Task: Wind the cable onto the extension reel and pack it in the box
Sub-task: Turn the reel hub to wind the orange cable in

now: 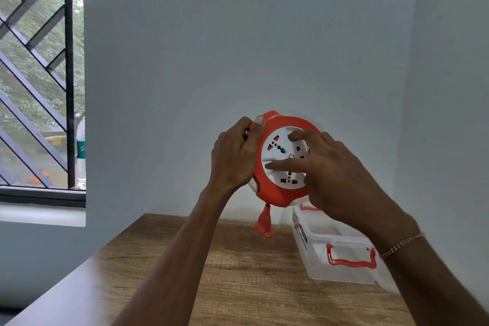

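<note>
Above the wooden bench point(238, 272), mid-frame, our left hand point(234, 156) grips the extension reel point(280, 193) by its rim; our right hand point(330, 169) presses straight fingers on its face, the box point(344, 270) lower right.

Soft, even daylight from window point(39, 74) at left; outdoors slightly overexposed near frame top. Wall point(238, 34) evenly grey, brighter patch behind reel point(283, 159). Faint shadows under box point(341, 254) on table point(238, 272). No harsh glare. Wide-angle bending at edges. Table's near-left edge smeared, blurred. Centre fairly sharp, slight compression softness.
</note>
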The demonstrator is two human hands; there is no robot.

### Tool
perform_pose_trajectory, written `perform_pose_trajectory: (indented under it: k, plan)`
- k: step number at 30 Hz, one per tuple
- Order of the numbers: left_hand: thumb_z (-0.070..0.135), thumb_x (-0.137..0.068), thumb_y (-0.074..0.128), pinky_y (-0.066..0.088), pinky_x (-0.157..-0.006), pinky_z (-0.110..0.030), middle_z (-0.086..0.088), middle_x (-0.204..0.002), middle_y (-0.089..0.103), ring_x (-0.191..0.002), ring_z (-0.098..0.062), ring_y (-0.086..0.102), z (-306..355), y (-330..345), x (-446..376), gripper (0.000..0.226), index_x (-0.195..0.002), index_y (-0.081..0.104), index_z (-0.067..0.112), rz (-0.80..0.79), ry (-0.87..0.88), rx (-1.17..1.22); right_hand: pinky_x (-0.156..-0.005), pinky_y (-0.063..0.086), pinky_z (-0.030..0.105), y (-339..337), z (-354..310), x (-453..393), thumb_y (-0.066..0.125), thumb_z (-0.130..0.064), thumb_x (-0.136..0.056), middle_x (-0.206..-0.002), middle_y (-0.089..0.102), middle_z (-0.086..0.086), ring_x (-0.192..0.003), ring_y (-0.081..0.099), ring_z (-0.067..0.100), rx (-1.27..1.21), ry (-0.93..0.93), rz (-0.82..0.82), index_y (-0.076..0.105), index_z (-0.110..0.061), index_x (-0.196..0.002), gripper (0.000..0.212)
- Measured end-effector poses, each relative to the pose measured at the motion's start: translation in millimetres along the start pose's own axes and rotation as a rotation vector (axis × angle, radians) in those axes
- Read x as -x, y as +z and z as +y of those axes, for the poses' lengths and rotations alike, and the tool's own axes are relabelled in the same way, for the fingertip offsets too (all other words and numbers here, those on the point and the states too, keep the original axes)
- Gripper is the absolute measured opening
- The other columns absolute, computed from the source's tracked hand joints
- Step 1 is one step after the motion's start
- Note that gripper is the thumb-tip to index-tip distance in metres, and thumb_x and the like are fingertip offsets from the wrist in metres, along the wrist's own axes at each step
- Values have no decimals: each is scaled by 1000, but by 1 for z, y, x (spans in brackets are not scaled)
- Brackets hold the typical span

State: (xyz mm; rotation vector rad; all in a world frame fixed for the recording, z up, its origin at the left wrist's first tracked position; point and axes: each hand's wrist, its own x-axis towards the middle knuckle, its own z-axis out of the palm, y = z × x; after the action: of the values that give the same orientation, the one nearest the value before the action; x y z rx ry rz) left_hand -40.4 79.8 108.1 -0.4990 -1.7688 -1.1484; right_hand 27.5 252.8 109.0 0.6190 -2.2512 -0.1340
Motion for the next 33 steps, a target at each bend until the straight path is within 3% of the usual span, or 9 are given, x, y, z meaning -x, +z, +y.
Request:
perform_pose_trajectory:
  k: [6, 14, 19, 23, 25, 29, 33]
  plan:
    - [55, -95, 36, 62, -69, -38, 8, -76, 68, -66, -13, 68, -2, 0, -1, 45, -88, 62, 19, -5, 11, 2, -95, 41, 46, 5, -8, -1, 81, -41, -63, -138, 50, 9, -122, 47, 35, 176, 40, 0, 52, -46, -128, 72]
    - [57, -94, 35, 61, -74, -43, 5, -83, 71, -71, -15, 69, -1, 2, 1, 48, -93, 64, 19, -30, 6, -26, -75, 50, 46, 12, -3, 3, 87, -46, -50, -109, 67, 15, -90, 64, 34, 89, 47, 139, 68, -38, -111, 64]
    - [57, -93, 35, 61, -75, -44, 3, -84, 72, -72, -16, 70, 0, 1, 2, 48, -93, 64, 19, -43, -7, -11, -72, 51, 42, 19, 3, 3, 80, -50, -58, -102, 69, 14, -80, 66, 30, 53, 47, 241, 67, -36, -112, 57]
    - [56, -94, 35, 61, -75, -44, 4, -84, 71, -71, -16, 70, -2, 2, 2, 47, -92, 64, 19, -45, -4, -18, -72, 50, 41, 25, 2, 2, 59, -57, -68, -101, 70, 14, -78, 66, 30, 13, 52, 317, 67, -34, -113, 51]
    - [55, -95, 35, 62, -73, -44, 5, -83, 71, -71, -16, 70, -3, 2, 1, 46, -91, 64, 20, -44, -4, -2, -76, 50, 42, 26, 3, 1, 66, -54, -70, -107, 68, 14, -85, 64, 30, 16, 46, 296, 64, -36, -117, 51]
    - [56, -95, 34, 62, -74, -43, 2, -85, 71, -72, -17, 70, -9, 2, -1, 48, -94, 64, 17, -49, -23, 0, -86, 54, 41, 14, 10, 0, 70, -45, -75, -118, 64, 4, -99, 60, 20, -249, 31, 165, 58, -38, -125, 51]
    - [52, -99, 34, 56, -68, -36, 3, -74, 66, -67, -17, 66, -14, 5, 1, 45, -82, 59, 19, -89, -40, 19, -69, 55, 21, 1, 27, 1, 63, -51, -80, -100, 71, -4, -80, 63, 7, -508, 139, 364, 66, -31, -117, 42]
